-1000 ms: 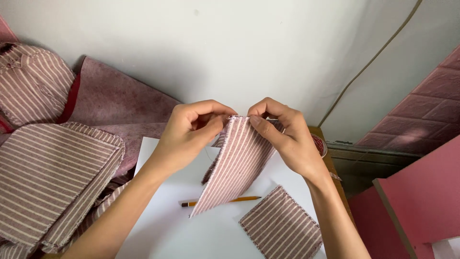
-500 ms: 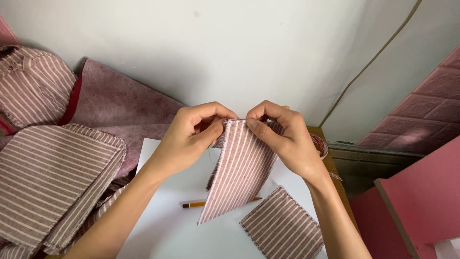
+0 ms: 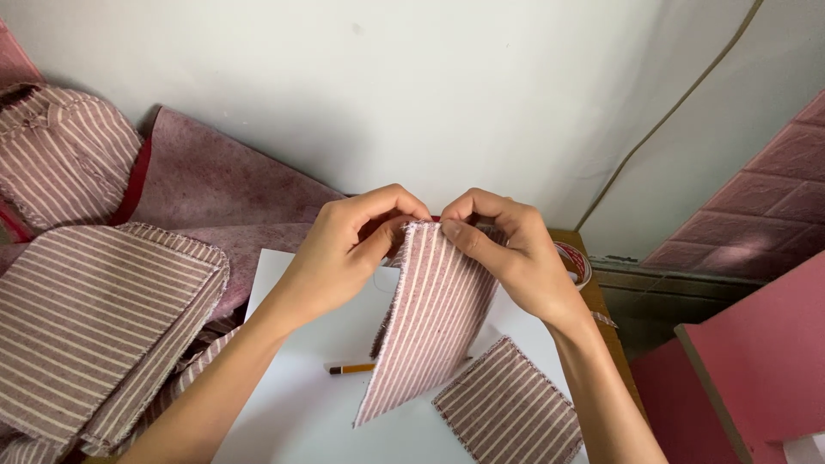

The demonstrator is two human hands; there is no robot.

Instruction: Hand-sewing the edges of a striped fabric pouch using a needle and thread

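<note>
Up above the white paper (image 3: 318, 421), both hands pinch the top edge of a cloth strip (image 3: 425, 335). It is pink with thin white stripes, frayed at the sides, and hangs down to a point. Left hand (image 3: 344, 249) grips at 10 o'clock, right hand (image 3: 507, 249) at 2 o'clock. Below, a pencil (image 3: 351, 369) lies at 8 o'clock and a striped square (image 3: 509, 414) at 5 o'clock.
</note>
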